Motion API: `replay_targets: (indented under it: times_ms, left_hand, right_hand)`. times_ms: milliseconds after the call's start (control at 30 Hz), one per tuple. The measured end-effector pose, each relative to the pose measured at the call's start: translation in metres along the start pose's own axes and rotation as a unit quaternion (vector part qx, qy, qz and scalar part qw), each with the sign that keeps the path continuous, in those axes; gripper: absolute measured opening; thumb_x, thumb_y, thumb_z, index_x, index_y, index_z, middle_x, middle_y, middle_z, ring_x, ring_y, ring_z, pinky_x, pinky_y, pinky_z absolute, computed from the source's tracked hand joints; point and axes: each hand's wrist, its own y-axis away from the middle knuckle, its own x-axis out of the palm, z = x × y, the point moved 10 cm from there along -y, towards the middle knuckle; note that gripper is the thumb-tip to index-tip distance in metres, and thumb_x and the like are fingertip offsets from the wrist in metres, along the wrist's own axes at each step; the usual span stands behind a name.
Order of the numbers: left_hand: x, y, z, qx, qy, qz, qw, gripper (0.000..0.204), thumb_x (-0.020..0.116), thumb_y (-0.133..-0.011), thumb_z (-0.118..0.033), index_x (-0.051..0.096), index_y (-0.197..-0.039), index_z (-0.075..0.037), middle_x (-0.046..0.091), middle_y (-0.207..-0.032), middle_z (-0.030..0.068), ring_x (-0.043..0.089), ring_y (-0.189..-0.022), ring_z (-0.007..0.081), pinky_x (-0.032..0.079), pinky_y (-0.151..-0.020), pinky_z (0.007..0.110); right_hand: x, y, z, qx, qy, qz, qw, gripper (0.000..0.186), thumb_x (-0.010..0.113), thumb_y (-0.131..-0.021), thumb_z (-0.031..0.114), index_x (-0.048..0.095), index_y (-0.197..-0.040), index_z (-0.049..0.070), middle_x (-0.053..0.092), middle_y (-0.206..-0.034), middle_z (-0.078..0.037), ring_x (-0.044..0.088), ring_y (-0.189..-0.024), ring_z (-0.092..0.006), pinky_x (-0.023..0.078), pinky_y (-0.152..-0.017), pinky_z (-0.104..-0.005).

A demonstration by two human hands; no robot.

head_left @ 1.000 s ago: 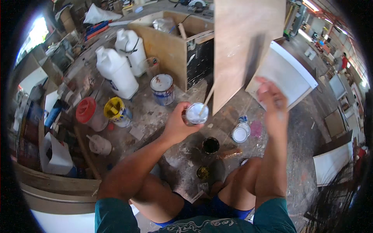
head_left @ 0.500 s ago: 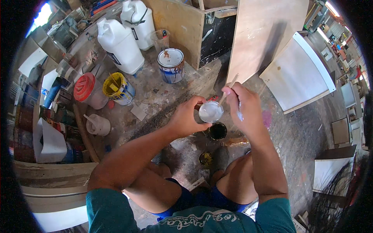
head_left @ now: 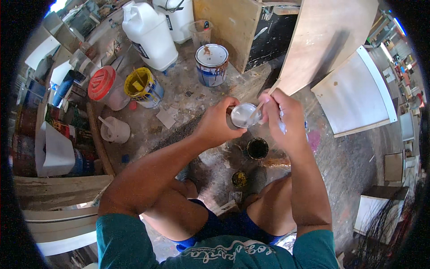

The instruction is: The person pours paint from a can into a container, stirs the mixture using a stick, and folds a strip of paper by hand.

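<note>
My left hand [head_left: 219, 123] is wrapped round a small open cup of white paint [head_left: 245, 114], held up in front of me. A thin wooden stir stick [head_left: 256, 111] is pinched in my right hand [head_left: 283, 115], its lower end inside the cup and its upper end slanting up to the right. White smears mark the back of that hand. Below the cup, on the floor, stands an open can with a dark inside [head_left: 258, 148]. A smaller can with yellow residue [head_left: 239, 179] sits nearer my feet.
Ahead are white jugs [head_left: 150, 38], a lidded paint can [head_left: 212, 65], a yellow-rimmed bucket [head_left: 144, 87], a red-lidded tub [head_left: 107, 88] and a small white pot [head_left: 115, 130]. Wooden panels [head_left: 329, 36] lean at the back; a white-edged board [head_left: 356, 92] stands to the right.
The stick leans lower to the right and the cup tilts a little more. The view has shifted, so the floor objects appear slightly further right. Both hands keep their hold.
</note>
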Motion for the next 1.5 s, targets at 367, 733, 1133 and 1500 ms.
replay_targets:
  times_ms: [367,733,1133,1500]
  left_hand:
    - [-0.021,-0.005,0.026,-0.029,-0.027,-0.019,0.999,0.076,0.093,-0.067,-0.025,0.055,-0.129,-0.003,0.067,-0.122,0.0187,0.066,-0.116,0.0357,0.051,-0.101,0.044]
    - [-0.035,-0.005,0.043,-0.042,-0.030,-0.034,0.998,0.074,0.093,-0.066,-0.023,0.056,-0.128,-0.006,0.068,-0.121,0.0169,0.067,-0.114,0.0345,0.052,-0.100,0.042]
    - [-0.033,-0.003,0.043,-0.004,-0.043,-0.038,0.998,0.069,0.089,-0.070,-0.019,0.053,-0.127,-0.006,0.068,-0.118,0.0177,0.067,-0.111,0.0377,0.053,-0.096,0.045]
    - [-0.031,-0.003,0.041,0.002,-0.045,-0.034,0.998,0.068,0.089,-0.069,-0.018,0.053,-0.125,-0.006,0.067,-0.117,0.0182,0.065,-0.110,0.0389,0.051,-0.094,0.046]
  right_hand:
    - [0.024,-0.026,0.012,-0.043,-0.116,-0.014,0.992,0.012,0.058,-0.104,0.009,0.066,-0.099,0.002,0.069,-0.071,-0.013,0.070,-0.061,-0.0237,0.053,-0.056,-0.0377]
    - [0.047,-0.030,-0.012,0.039,-0.087,0.080,0.992,0.015,0.058,-0.104,0.011,0.067,-0.103,-0.001,0.070,-0.073,-0.012,0.068,-0.059,-0.0182,0.053,-0.055,-0.0306]
    - [0.050,-0.028,-0.008,-0.034,-0.243,0.029,0.969,0.013,0.061,-0.101,0.008,0.069,-0.101,-0.003,0.073,-0.075,-0.010,0.072,-0.067,-0.0166,0.057,-0.061,-0.0304]
    - [0.051,-0.021,-0.015,0.046,-0.196,0.086,0.976,0.015,0.058,-0.101,0.003,0.069,-0.095,-0.005,0.074,-0.085,-0.014,0.074,-0.072,-0.0197,0.058,-0.065,-0.0326]
